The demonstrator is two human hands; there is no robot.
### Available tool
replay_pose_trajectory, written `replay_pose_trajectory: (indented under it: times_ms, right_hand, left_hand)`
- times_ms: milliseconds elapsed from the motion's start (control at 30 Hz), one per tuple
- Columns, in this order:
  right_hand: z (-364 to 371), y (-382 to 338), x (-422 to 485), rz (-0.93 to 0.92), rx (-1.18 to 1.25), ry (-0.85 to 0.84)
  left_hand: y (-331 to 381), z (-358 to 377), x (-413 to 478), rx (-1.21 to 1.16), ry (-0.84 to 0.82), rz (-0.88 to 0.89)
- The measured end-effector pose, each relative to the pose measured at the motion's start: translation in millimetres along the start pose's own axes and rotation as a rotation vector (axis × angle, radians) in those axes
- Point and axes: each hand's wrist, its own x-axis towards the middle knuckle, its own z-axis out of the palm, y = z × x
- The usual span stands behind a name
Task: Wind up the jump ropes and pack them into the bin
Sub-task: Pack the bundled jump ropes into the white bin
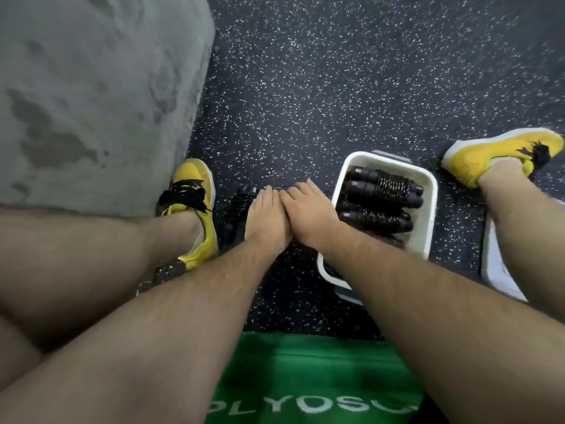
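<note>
Although partly cut off by the bottom edge, white lettering reading "LYOS" can be made out on the green fabric (305,377). Four wound jump ropes (379,198) with black handles are seen stacked in the white bin (428,209), its near end hidden by the right forearm. Another black jump rope (235,209) lies on the speckled floor (305,87) just left of the bin, largely covered by the left hand (269,218) and right hand (308,212), which are placed side by side, touching, over it. Whether the fingers are curled round it cannot be told.
</note>
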Motion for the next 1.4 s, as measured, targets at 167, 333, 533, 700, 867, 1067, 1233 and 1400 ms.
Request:
replay_pose_trajectory:
  times_ms: [167,333,533,700,867,1067,1233,1400]
  right_hand:
    - [23,-15,28,-0.052,0.099,-0.138]
    - [32,-15,43,-0.040,0.093,-0.210]
    - [25,-5,40,-0.018,0.049,-0.192]
    - [11,7,27,-0.024,0.055,-0.100]
    - [-25,36,-6,0.064,0.079,0.128]
    - [-54,72,-74,0.223,0.236,0.246]
    - [-41,98,-122,0.376,0.320,0.272]
    - [-17,109,-146,0.461,0.313,0.263]
  left_hand:
    - [-11,20,-10,-0.188,-0.069,-0.307]
    - [-13,33,-5,-0.179,-0.089,-0.261]
    - [-3,28,-2,-0.310,-0.112,-0.218]
    - [-18,9,-8,-0.426,0.001,-0.012]
    - [-15,-55,-6,-0.425,0.204,0.281]
    - [29,-101,-12,-0.267,0.284,0.510]
    - [75,-105,-18,-0.198,0.359,0.630]
    - [101,-91,-19,-0.176,0.249,0.652]
